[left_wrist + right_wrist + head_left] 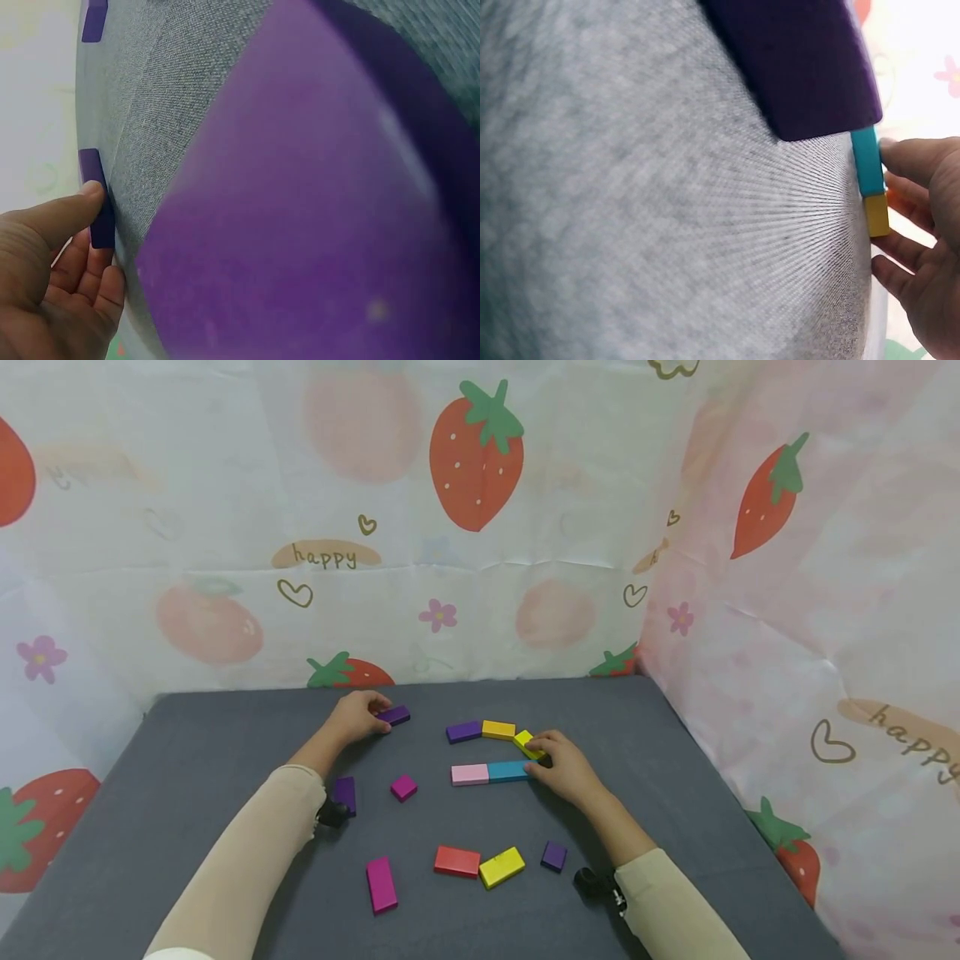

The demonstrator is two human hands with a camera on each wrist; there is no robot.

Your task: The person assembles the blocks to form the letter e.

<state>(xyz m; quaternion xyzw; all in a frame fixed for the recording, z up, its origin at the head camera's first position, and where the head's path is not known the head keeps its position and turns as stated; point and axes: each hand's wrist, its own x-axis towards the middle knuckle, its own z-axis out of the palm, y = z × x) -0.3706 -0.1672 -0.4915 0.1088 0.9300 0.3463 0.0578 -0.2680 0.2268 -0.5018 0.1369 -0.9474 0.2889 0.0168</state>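
Observation:
In the head view, my left hand (357,716) pinches one end of a purple block (395,716) at the back of the table. The left wrist view shows the thumb on top of that block. My right hand (566,767) has its fingertips on a slanted yellow block (524,742), thumb at the right end of a blue block (507,772). A pink block (469,775) adjoins the blue one. Above them an orange-yellow block (498,729) meets another purple block (464,732). In the right wrist view, a yellow block end (877,216) shows beside the blue.
Nearer me lie a magenta block (382,885), a red block (457,861), a yellow block (502,867) and a small purple block (554,857). A magenta cube (403,787) sits mid-table. One purple block (345,795) lies beside my left wrist. Printed cloth (480,610) hangs behind the grey table (247,735).

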